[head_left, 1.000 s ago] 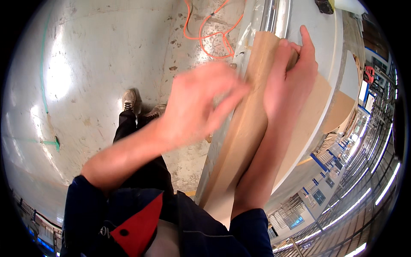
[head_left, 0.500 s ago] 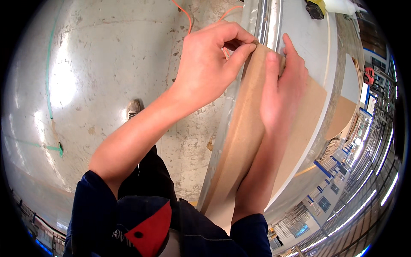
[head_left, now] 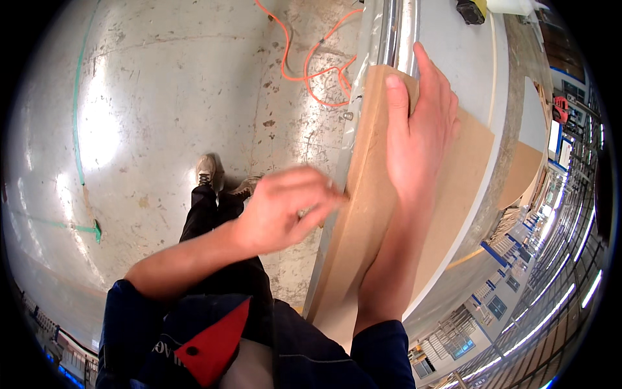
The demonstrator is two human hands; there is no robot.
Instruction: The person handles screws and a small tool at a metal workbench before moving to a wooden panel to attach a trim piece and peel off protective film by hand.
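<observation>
A long brown board piece [head_left: 366, 172] with a thick edge lies along the bench side, running away from me. Across its far end rests my right hand [head_left: 424, 129], fingers stretched out and thumb apart on the board. My left hand [head_left: 282, 211] is at the board's left edge, about midway along, with thumb and forefinger pinched together. Motion blurs its fingertips, and whatever they hold, if anything, cannot be made out. Beyond the board's far end runs a shiny metal rail [head_left: 406, 35].
Clear plastic film [head_left: 368, 39] hangs along the bench edge. A flat brown sheet [head_left: 470, 162] lies right of my right arm. A black and yellow tool [head_left: 471, 11] sits at the far right. An orange cord [head_left: 304, 79] loops on the floor left of the bench.
My left hand has come away from the board's far end and moved nearer to me along its left edge. My right hand remains on the far end.
</observation>
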